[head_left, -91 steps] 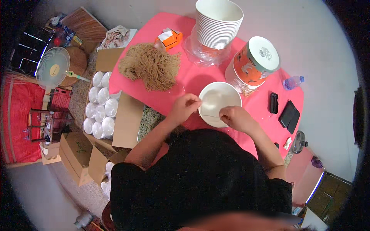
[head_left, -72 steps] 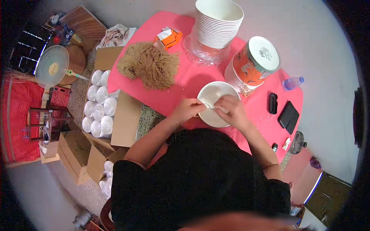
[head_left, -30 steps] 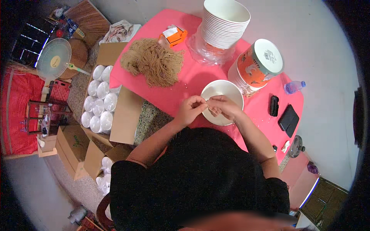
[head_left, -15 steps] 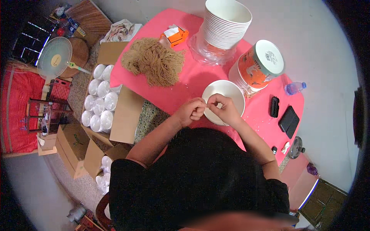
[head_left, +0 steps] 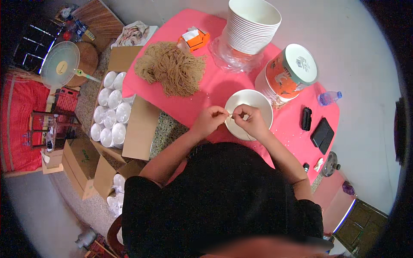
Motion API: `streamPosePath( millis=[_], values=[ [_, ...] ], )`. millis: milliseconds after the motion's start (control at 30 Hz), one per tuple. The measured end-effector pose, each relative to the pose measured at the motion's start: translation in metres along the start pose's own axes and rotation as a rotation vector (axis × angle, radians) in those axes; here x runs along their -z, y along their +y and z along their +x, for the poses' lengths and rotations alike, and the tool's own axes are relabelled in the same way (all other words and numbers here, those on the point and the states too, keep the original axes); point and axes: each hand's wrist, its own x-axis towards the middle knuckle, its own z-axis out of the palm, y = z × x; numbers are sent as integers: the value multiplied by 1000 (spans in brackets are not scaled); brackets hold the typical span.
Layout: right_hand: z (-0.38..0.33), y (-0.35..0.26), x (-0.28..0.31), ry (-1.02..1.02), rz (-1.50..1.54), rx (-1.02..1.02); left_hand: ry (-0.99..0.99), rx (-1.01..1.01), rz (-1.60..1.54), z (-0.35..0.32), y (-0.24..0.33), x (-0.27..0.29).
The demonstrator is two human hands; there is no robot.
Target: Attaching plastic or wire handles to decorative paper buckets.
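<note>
The white bowl (head_left: 249,112) sits near the front edge of the pink table (head_left: 202,92), just beside the lidded tub (head_left: 289,74). Both hands now meet above its near rim: 3 s ago the left hand (head_left: 210,120) lay beside the bowl and the right hand (head_left: 250,119) gripped its rim, and since then they have closed in on each other. Each hand has thumb and forefinger pinched together on something thin and short stretched between them; what it is, I cannot tell, possibly a strand. The bowl itself has hardly shifted, so the handling has moved from the bowl to this small piece. The heap of brown strands (head_left: 172,69) lies toward the back-left edge, the bowl stack (head_left: 251,26) at the back edge.
</note>
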Motion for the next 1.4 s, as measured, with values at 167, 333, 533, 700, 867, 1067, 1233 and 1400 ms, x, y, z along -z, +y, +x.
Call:
streamPosePath(
  millis=[167,333,533,700,867,1067,1233,1400],
  values=[
    [-2,3,1,-43,2,-59,63,-215,268,-2,4,-3],
    [-3,-1,0,-45,68,-61,110,-221,473,-5,8,-3],
    [-5,3,2,-115,65,-79,186,-261,700,-12,19,-8],
    [-7,-5,9,-196,37,-142,212,-325,666,-19,27,-7],
    [-10,28,-8,-8,446,-30,209,-192,607,-17,22,-7],
    [-11,8,6,-152,211,-285,194,-144,409,-15,20,-2],
    [-10,-2,7,-83,115,-117,250,-739,729,-11,22,-9],
    [-7,-11,11,-92,76,-67,128,-586,712,-11,22,-18]
  ],
)
